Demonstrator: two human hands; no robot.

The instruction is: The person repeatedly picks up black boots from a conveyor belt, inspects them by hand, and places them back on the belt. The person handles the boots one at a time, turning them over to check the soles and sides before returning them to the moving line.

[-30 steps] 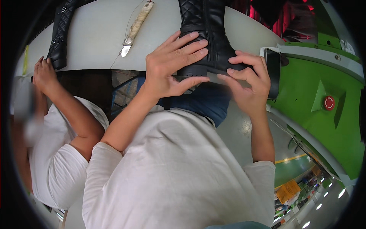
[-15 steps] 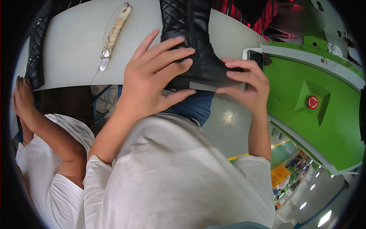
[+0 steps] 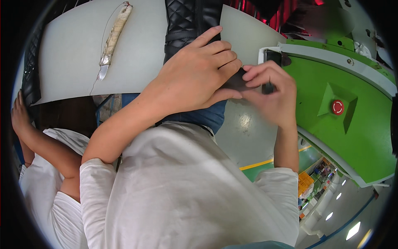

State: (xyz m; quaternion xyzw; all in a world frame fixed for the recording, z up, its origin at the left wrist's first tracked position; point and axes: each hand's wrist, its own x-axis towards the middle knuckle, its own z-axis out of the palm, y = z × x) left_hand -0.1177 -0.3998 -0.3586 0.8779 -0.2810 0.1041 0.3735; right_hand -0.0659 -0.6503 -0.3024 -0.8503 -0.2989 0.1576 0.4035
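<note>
A black boot [image 3: 180,23] with a quilted shaft and a strap lies on the pale tabletop, its foot toward the right. My left hand [image 3: 199,76] is laid across the boot's foot, fingers curled over it and thumb along the near side. Much of the foot is hidden under this hand. At the toe, my right hand [image 3: 271,85] pinches the tip between thumb and fingers; it is slightly blurred. Left of the boot rests a knife [image 3: 114,37] with a wrapped handle and a short blade, a thin thread beside it.
The white table [image 3: 74,41] has a curved near edge. At the far left a co-worker's hand [image 3: 20,118] touches another black boot [image 3: 33,68]. To the right stands a green machine [image 3: 315,95] with a red push button [image 3: 337,107]; a dark-faced device [image 3: 271,58] sits by its edge.
My left hand has moved right, from open beside the boot to curled over its foot. My right fingers have closed at the toe. The view has shifted slightly.
</note>
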